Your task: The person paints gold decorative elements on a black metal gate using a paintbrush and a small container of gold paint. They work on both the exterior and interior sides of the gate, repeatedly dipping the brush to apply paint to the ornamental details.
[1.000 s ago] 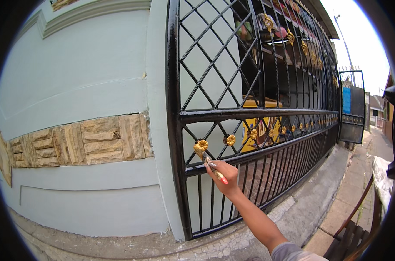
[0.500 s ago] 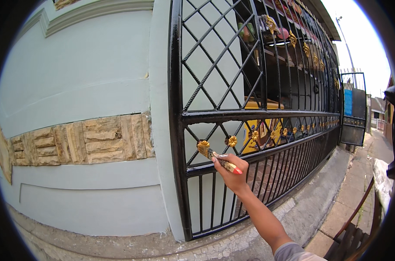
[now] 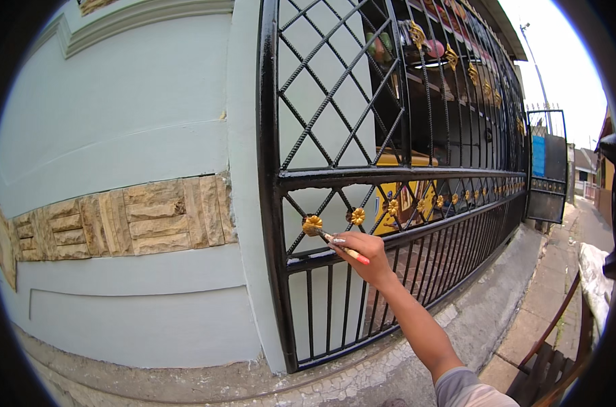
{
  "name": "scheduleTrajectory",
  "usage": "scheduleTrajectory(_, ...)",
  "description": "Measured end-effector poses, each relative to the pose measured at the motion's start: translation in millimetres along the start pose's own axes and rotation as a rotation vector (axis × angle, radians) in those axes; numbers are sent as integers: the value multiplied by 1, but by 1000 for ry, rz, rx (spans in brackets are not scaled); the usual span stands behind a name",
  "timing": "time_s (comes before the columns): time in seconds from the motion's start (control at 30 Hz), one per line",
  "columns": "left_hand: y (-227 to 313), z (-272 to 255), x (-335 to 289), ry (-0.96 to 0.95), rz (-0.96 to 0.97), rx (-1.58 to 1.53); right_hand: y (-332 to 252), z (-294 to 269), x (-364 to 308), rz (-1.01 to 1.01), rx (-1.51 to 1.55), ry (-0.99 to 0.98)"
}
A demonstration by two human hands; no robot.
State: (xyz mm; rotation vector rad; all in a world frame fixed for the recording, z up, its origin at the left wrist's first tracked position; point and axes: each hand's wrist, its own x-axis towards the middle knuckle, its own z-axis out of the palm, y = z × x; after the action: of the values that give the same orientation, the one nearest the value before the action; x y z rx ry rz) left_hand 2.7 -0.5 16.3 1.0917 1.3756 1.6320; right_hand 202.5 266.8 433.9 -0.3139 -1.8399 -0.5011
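at the bottom right edge a grey sleeve (image 3: 467, 388) comes in, w/ the forearm reaching up and left to the right hand (image 3: 363, 255). right hand is closed round a thin paintbrush (image 3: 340, 246), fingers pinched on the handle; red end of the handle sticks out below the knuckles, bristle end points up-left. brush tip touches a gold flower ornament (image 3: 312, 224) on the black iron gate (image 3: 270, 203), just above the lower cross rail. left hand isn't in the pic.

just right of that flower sits a second gold flower (image 3: 356, 216), apart from the brush, and more gold ones run along the same band further right. below the rail are plain upright bars; above it a diamond lattice. under the gate, cracked concrete paving (image 3: 362, 380).

left of the gate stands a pale green wall (image 3: 118, 115) w/ a band of tan stone blocks (image 3: 125, 220) across its middle.

behind the bars something yellow (image 3: 396, 197) shows, can't tell what. further right a blue and black gate panel (image 3: 545, 169) stands open over the pavement, w/ a street beyond.
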Motion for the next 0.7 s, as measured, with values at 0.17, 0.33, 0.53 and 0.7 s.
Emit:
scheduleTrajectory(0.17, -5, 0, 0, 10, 11, -53, 3, -8, 0, -54, 26, -78)
scheduleTrajectory(0.33, -3, -1, 1, -9, 3, -24, 14, -27, 20, -11, -12, -139)
scheduleTrajectory(0.53, 0, 1, 1, -39, 30, -120, 9, -35, 26, -119, 42, -349)
scheduleTrajectory(0.7, -4, 0, 2, -22, 29, -67, 12, -44, 41, -44, -10, -416)
